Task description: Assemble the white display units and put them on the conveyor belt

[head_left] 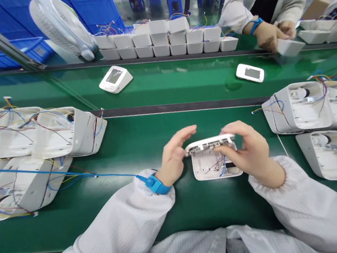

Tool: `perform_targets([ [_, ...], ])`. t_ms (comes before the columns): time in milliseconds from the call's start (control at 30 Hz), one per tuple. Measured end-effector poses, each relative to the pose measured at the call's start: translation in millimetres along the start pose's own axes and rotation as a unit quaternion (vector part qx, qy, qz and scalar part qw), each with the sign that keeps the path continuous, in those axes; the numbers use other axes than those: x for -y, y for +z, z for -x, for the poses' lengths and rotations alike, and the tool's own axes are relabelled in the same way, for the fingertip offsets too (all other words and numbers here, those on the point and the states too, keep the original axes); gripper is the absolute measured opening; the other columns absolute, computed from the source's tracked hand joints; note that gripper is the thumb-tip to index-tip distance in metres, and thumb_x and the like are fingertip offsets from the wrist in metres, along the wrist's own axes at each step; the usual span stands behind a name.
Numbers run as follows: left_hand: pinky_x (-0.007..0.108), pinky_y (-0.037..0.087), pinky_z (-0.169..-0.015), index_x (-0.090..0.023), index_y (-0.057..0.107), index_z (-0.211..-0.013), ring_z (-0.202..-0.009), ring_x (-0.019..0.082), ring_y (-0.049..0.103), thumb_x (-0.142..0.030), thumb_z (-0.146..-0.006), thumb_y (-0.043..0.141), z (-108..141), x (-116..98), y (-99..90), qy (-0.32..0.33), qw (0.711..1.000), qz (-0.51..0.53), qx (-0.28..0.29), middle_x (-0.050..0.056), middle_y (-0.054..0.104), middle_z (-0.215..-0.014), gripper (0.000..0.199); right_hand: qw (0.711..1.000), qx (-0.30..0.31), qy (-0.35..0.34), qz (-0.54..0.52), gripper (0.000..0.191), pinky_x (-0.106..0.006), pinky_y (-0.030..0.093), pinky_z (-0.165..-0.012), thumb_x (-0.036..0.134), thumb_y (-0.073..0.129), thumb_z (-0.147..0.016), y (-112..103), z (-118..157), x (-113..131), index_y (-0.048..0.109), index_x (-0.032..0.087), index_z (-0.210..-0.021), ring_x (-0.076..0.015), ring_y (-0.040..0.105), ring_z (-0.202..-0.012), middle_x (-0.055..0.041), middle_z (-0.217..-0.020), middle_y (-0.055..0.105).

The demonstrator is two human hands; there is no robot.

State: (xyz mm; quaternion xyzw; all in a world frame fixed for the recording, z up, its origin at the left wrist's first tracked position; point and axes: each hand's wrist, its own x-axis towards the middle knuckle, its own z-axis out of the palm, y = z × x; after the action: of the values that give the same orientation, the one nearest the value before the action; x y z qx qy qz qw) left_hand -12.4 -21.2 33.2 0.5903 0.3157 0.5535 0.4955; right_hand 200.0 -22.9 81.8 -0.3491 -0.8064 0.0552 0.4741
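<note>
A white front cover (210,141) is tilted nearly edge-on above an open white housing (207,165), which lies on the green table with thin wires and small parts inside. My right hand (249,148) grips the cover's right end between thumb and fingers. At the cover's left end is my left hand (174,155), its index finger stretched out and its thumb side by the cover's edge; it has no firm hold on it. A blue wrist strap (157,184) with a cord is on my left wrist.
Wired white housings (58,134) crowd the left, and more (307,105) stand at the right. Beyond the dark rail lie a finished-looking device (115,79) and a white cover with display (250,73). Housings are stacked behind (160,39). A person's hands (269,35) hold a housing.
</note>
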Motion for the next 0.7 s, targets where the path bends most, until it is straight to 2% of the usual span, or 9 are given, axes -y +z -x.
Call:
perform_targets([
  [100, 0.05, 0.037, -0.11, -0.018, 0.069, -0.116, -0.126, 0.031, 0.054, -0.064, -0.095, 0.032, -5.2, -0.9, -5.2, 0.029, 0.988, -0.148, -0.017, 0.015, 0.062, -0.132, 0.063, 0.993, 0.058, -0.095, 0.044, 0.017, -0.034, 0.047, -0.075, 0.009, 0.055, -0.091, 1.3, 0.5, 3.9, 0.062, 0.024, -0.094, -0.0176, 0.062, -0.084, -0.0009, -0.085, 0.069],
  [200, 0.054, 0.038, -0.108, -0.015, 0.056, -0.133, -0.124, 0.035, 0.053, -0.077, -0.076, 0.055, -2.1, -3.2, 1.9, 0.039, 0.963, -0.254, 0.083, 0.019, 0.058, -0.135, 0.084, 0.966, 0.154, -0.173, 0.113, 0.016, -0.036, 0.043, -0.077, 0.011, 0.052, -0.095, 8.4, 1.6, 9.3, 0.064, 0.02, -0.091, -0.0187, 0.06, -0.088, -0.0025, -0.087, 0.07],
  [267, 0.056, 0.036, -0.11, -0.016, 0.039, -0.146, -0.13, 0.038, 0.048, -0.074, -0.063, 0.071, 1.7, -4.1, 9.3, 0.022, 0.947, -0.296, 0.125, 0.021, 0.049, -0.145, 0.106, 0.955, 0.188, -0.2, 0.11, 0.017, -0.037, 0.043, -0.079, 0.013, 0.051, -0.096, 12.6, 1.4, 11.9, 0.066, 0.019, -0.092, -0.0191, 0.06, -0.09, -0.0035, -0.087, 0.07],
  [300, 0.056, 0.035, -0.111, -0.017, 0.034, -0.149, -0.132, 0.038, 0.045, -0.069, -0.064, 0.073, 3.2, -4.2, 12.1, 0.01, 0.943, -0.305, 0.133, 0.02, 0.045, -0.148, 0.107, 0.955, 0.191, -0.203, 0.101, 0.017, -0.037, 0.044, -0.081, 0.013, 0.05, -0.096, 13.4, 0.7, 12.0, 0.066, 0.019, -0.094, -0.0194, 0.06, -0.092, -0.004, -0.088, 0.07],
  [433, 0.052, 0.033, -0.114, -0.023, 0.038, -0.147, -0.134, 0.031, 0.043, -0.054, -0.09, 0.054, 5.0, -2.2, 12.4, 0.009, 0.96, -0.248, 0.132, 0.014, 0.047, -0.144, 0.066, 0.988, 0.1, -0.102, 0.055, 0.019, -0.04, 0.046, -0.09, 0.02, 0.059, -0.093, 4.4, -5.1, 0.5, 0.063, 0.021, -0.112, -0.0226, 0.059, -0.108, -0.0076, -0.108, 0.069],
  [500, 0.051, 0.031, -0.115, -0.023, 0.038, -0.148, -0.138, 0.031, 0.038, -0.051, -0.095, 0.045, 4.2, -1.3, 9.0, 0.031, 0.971, -0.2, 0.124, 0.014, 0.043, -0.147, 0.059, 0.998, 0.046, -0.003, 0.042, 0.023, -0.036, 0.049, -0.084, 0.025, 0.063, -0.091, -3.7, -7.5, -9.2, 0.061, 0.021, -0.114, -0.0212, 0.062, -0.1, -0.0077, -0.106, 0.068],
  [533, 0.051, 0.03, -0.116, -0.023, 0.036, -0.149, -0.141, 0.033, 0.033, -0.051, -0.096, 0.043, 3.8, -1.4, 7.6, 0.044, 0.974, -0.183, 0.124, 0.014, 0.038, -0.151, 0.06, 0.997, 0.052, 0.038, 0.041, 0.019, -0.033, 0.05, -0.078, 0.026, 0.064, -0.091, -6.9, -8.0, -13.2, 0.063, 0.02, -0.109, -0.019, 0.063, -0.091, -0.0061, -0.099, 0.069],
  [600, 0.053, 0.024, -0.119, -0.022, 0.034, -0.15, -0.147, 0.036, 0.021, -0.053, -0.094, 0.045, 3.3, -2.7, 6.2, 0.076, 0.975, -0.161, 0.132, 0.013, 0.03, -0.157, 0.065, 0.985, 0.141, 0.075, 0.065, 0.006, -0.029, 0.046, -0.066, 0.025, 0.062, -0.092, -9.4, -7.2, -17.3, 0.066, 0.02, -0.093, -0.0155, 0.062, -0.074, -0.0021, -0.083, 0.067],
  [700, 0.055, 0.018, -0.12, -0.021, 0.031, -0.152, -0.151, 0.038, 0.008, -0.054, -0.091, 0.049, 3.1, -5.7, 6.9, 0.111, 0.971, -0.147, 0.15, 0.012, 0.026, -0.16, 0.071, 0.934, 0.315, 0.036, 0.167, 0.013, -0.031, 0.037, -0.058, 0.019, 0.061, -0.091, -3.1, -2.8, -12.0, 0.069, 0.019, -0.081, -0.0174, 0.058, -0.069, -0.0027, -0.075, 0.065],
])
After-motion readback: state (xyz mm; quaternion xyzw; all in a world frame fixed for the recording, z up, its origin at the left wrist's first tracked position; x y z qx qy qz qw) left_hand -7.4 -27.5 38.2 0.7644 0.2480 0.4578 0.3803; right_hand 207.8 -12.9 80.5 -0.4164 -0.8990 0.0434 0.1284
